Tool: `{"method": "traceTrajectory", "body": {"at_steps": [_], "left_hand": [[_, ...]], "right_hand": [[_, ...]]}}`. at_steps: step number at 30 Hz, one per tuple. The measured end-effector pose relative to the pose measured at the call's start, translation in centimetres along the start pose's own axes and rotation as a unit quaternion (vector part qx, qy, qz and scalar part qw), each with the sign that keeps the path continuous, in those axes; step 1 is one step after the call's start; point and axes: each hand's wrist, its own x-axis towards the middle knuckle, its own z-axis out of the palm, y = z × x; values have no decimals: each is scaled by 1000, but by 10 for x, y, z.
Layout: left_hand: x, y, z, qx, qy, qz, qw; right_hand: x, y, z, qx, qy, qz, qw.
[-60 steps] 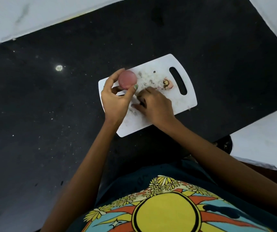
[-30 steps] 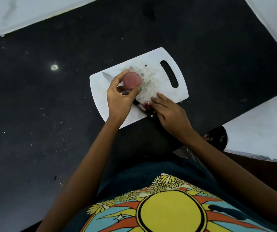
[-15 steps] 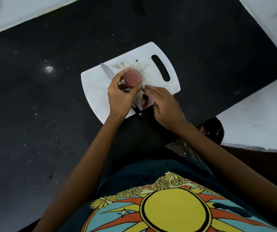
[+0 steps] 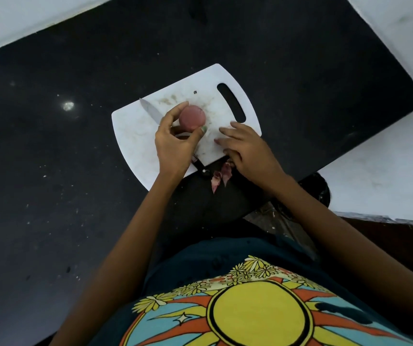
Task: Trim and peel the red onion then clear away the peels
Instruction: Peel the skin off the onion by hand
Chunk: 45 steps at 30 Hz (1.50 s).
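Note:
A peeled red onion point(image 4: 192, 118) is held above the white cutting board point(image 4: 135, 131) by my left hand point(image 4: 175, 143), between thumb and fingers. A knife lies on the board under that hand; its blade point(image 4: 150, 111) points to the far left and its dark handle point(image 4: 200, 167) reaches the board's near edge. My right hand point(image 4: 246, 148) lies flat with straight fingers on the board's near right edge. Reddish onion peels point(image 4: 221, 174) lie on the black counter just off that edge, beside my right hand.
The black counter point(image 4: 63, 171) runs wide to the left and far side. White walls border it at the far left and the right. A dark round object point(image 4: 321, 188) sits below the counter's near right edge. The board's handle slot point(image 4: 231, 102) faces far right.
My right hand swept the peels across the board toward me and off its near edge onto the counter. The left hand kept holding the onion over the knife.

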Motion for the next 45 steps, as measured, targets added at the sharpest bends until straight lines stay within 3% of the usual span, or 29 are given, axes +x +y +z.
{"method": "traceTrajectory", "body": {"at_steps": [2,5,11,36,38,41,43,45], "left_hand": [[1,-1,0,-4,0,-4,1000],[1,-2,-1,-8,1,-4,1000],[6,-5,-2,2,1,9,1000],[82,-6,-9,97,12,72,993],[80,-2,-9,95,15,72,993],[69,9,-11,81,9,75,994],[56,19,-10,50,-14,74,996],[40,27,-7,25,-35,72,996]], "right_hand": [[11,8,-5,-2,-103,-11,995],[18,15,-8,7,-158,-45,986],[19,16,1,-11,-127,-62,990],[105,9,1,51,-154,-28,986],[106,4,-5,103,-153,7,983],[105,-7,-23,272,-65,111,954],[100,-15,-35,374,-23,151,915],[92,-21,-45,481,-37,191,855]]}}
